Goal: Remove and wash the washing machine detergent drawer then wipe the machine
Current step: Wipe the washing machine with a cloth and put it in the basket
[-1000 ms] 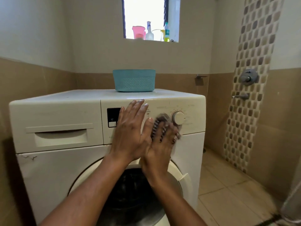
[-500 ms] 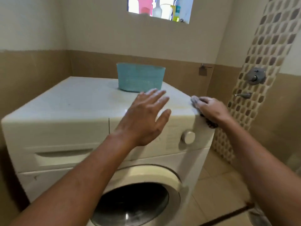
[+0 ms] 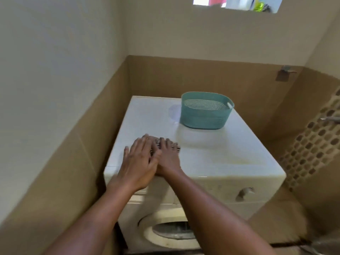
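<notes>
**White top, two flat hands on one cloth**

White and faintly yellowed, the top of the washing machine (image 3: 220, 153) carries both hands near its front left corner. The right hand (image 3: 168, 157) lies flat with fingers spread and straight, pressing a dark striped cloth (image 3: 177, 147) onto the surface. Only slivers of the cloth show between and past the fingers. The left hand (image 3: 139, 162) is also uncurled, laid partly over the right one, with its fingertips reaching the same cloth.

Just under both wrists runs the front edge of the top. To the left of the hands the side edge is near, with the brown tiled wall (image 3: 82, 144) close beyond it. To their right a wide bare stretch of top runs to the far edge. Ahead of the fingertips the surface stays bare up to a teal slatted basket (image 3: 204, 118), which stands ahead and to the right, near the back edge.

Below the right forearm the front panel shows a round dial (image 3: 245, 192), blurred, and lower still the pale ring of the door (image 3: 147, 230). The forearms hide the panel's left part.
</notes>
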